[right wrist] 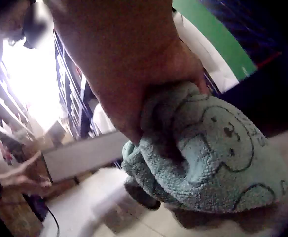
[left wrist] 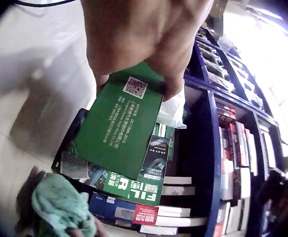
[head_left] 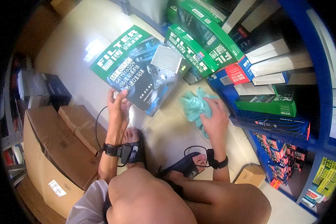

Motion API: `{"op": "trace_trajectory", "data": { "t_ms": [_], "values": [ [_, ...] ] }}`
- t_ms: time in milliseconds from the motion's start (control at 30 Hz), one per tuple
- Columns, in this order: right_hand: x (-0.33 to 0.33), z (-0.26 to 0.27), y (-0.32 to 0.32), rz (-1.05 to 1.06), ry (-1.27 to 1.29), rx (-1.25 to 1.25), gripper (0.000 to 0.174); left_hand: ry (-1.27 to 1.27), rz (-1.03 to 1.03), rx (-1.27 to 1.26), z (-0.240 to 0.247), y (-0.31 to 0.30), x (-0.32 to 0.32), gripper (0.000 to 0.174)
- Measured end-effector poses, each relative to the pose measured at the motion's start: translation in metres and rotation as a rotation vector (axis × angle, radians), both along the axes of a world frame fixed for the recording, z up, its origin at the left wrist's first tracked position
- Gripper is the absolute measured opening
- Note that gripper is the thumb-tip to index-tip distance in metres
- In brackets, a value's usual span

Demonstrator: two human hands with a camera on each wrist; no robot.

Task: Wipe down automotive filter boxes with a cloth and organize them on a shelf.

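A flat green and black cabin filter box [head_left: 145, 87] is gripped by my left hand [head_left: 119, 108] at its near left edge, raised and tilted above the floor. In the left wrist view, fingers and thumb lie on either side of the green box, whose plain face [left wrist: 117, 126] shows a QR code. My right hand [head_left: 217, 118] holds a bunched mint-green towel [head_left: 192, 104] low beside the shelf. The right wrist view shows the towel [right wrist: 218, 148] gathered under the palm, with a bear's face printed on it.
Green filter boxes [head_left: 209, 37] stack just beyond, in front of a blue shelf [head_left: 326, 123] loaded with cartons on the right. Large cardboard boxes [head_left: 59, 149] stand at the left. A small brown carton [head_left: 251, 174] sits by the right knee, on the tiled floor [head_left: 168, 128].
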State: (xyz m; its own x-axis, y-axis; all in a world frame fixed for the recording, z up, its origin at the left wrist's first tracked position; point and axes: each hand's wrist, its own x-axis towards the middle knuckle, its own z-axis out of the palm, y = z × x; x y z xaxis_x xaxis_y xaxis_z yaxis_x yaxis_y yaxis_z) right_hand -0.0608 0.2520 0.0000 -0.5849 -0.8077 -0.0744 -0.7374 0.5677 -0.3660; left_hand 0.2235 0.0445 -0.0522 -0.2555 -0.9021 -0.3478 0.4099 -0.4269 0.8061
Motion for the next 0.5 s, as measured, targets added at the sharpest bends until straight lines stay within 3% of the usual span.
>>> {"op": "trace_trajectory", "data": {
  "t_ms": [167,200,267,400,500],
  "values": [
    [0.022,0.081,-0.026,0.057,-0.14,-0.345,0.061,0.114,0.077,0.099,0.007,0.001,-0.008,0.07],
    [0.026,0.083,-0.032,0.062,-0.139,-0.347,0.061,0.1,0.078,0.08,0.007,0.001,-0.009,0.071],
    [0.036,0.082,-0.047,0.274,-0.022,-0.425,0.065,0.071,0.085,0.063,0.012,0.002,-0.011,0.075],
    [0.078,0.064,-0.083,0.599,-0.15,-0.439,0.07,0.064,0.142,0.059,-0.004,0.001,-0.009,0.065],
    [0.096,0.04,-0.096,0.664,-0.154,-0.366,0.064,0.011,0.178,0.035,0.001,0.005,-0.008,0.059]
  ]
}}
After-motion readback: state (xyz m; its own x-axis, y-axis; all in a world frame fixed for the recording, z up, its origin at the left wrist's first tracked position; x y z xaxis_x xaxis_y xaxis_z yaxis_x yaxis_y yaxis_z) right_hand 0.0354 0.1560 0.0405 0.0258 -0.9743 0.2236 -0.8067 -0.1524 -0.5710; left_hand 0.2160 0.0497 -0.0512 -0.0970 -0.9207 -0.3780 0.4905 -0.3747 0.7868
